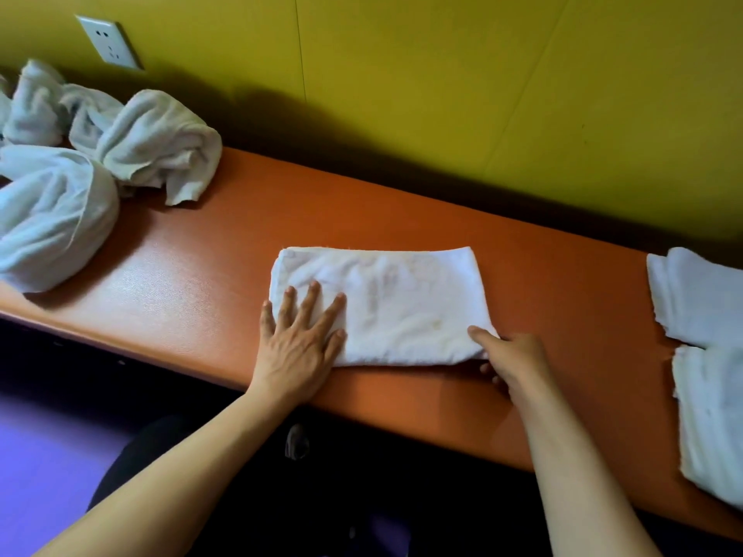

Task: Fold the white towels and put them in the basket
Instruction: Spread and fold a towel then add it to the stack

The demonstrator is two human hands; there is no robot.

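Note:
A white towel (pixel 402 303), folded into a rectangle, lies flat in the middle of the orange table (pixel 193 283). My left hand (pixel 299 339) rests palm down on its near left corner with the fingers spread. My right hand (pixel 510 357) pinches the towel's near right corner, thumb on top and fingers underneath. Several crumpled white towels (pixel 100 154) are heaped at the table's far left. Two folded white towels (pixel 703 299) (pixel 715 420) lie at the right edge of the view. No basket is in view.
A yellow wall (pixel 482 94) runs right behind the table, with a white socket (pixel 107 42) at the upper left. The table's front edge runs diagonally across the view. Below it are my dark-clothed legs and a purple floor (pixel 48 456).

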